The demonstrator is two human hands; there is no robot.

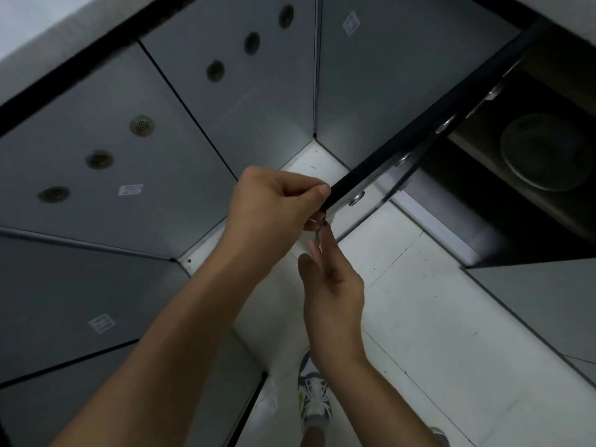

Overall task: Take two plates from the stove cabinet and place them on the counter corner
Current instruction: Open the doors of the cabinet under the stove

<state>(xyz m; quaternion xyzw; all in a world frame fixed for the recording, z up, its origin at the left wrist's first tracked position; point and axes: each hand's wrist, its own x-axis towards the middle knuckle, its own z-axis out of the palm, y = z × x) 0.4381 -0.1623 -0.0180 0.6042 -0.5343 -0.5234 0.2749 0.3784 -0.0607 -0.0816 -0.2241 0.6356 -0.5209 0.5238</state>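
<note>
Head view looks down past grey cabinet doors [106, 150] on the left, dotted with round vents [142, 125]. At centre the left hand [274, 204] is closed on the top edge of the open dark door [419, 127]; just below it the right hand [329, 282] reaches up with loose, straight fingers, gripping nothing. Far right, inside the open cabinet [483, 195], lie round plates [545, 153]. A shoe [314, 395] stands on the white floor [435, 317].

1. Grey cabinet doors [106, 150] meet at an inside corner, each with round vent grilles [142, 125].
2. The floor [419, 301] has pale tiles.
3. A black strip [64, 64] runs under the countertop.
</note>
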